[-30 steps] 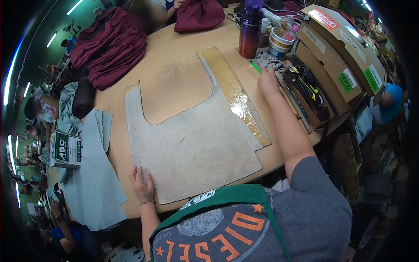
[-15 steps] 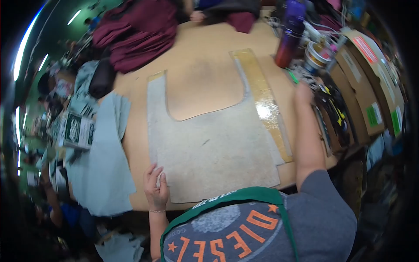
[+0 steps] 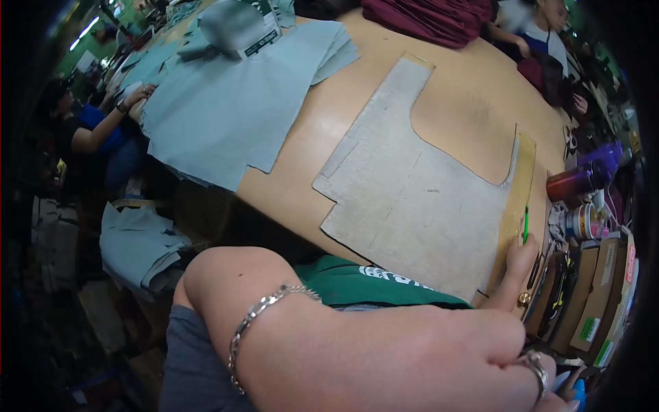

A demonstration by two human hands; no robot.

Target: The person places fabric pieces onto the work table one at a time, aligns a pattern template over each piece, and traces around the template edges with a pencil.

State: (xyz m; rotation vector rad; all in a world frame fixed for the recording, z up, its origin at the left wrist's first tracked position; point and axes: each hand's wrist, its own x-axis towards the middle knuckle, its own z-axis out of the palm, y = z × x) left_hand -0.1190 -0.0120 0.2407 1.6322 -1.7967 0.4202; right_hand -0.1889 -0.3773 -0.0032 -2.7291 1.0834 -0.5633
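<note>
Very close to the camera, my left hand reaches across the bottom to the right, with a chain bracelet and a ring; its fingers curl near the lower right edge, and what they may hold is hidden. My right hand is closed on a slim green pen beside the pattern's right edge. The large grey pattern piece, with a U-shaped cutout, lies flat on the tan table. Shiny yellow tape covers its right strip.
Light blue-grey sheets are stacked at left, under a tin. Maroon cloth lies at the back. A bottle, tubs and cardboard boxes stand at right. One person works at left, another at back right.
The view has swung left and tilted. My left hand has left the pattern's lower left edge and come up close to the camera. My right hand now holds the green pen by the taped strip.
</note>
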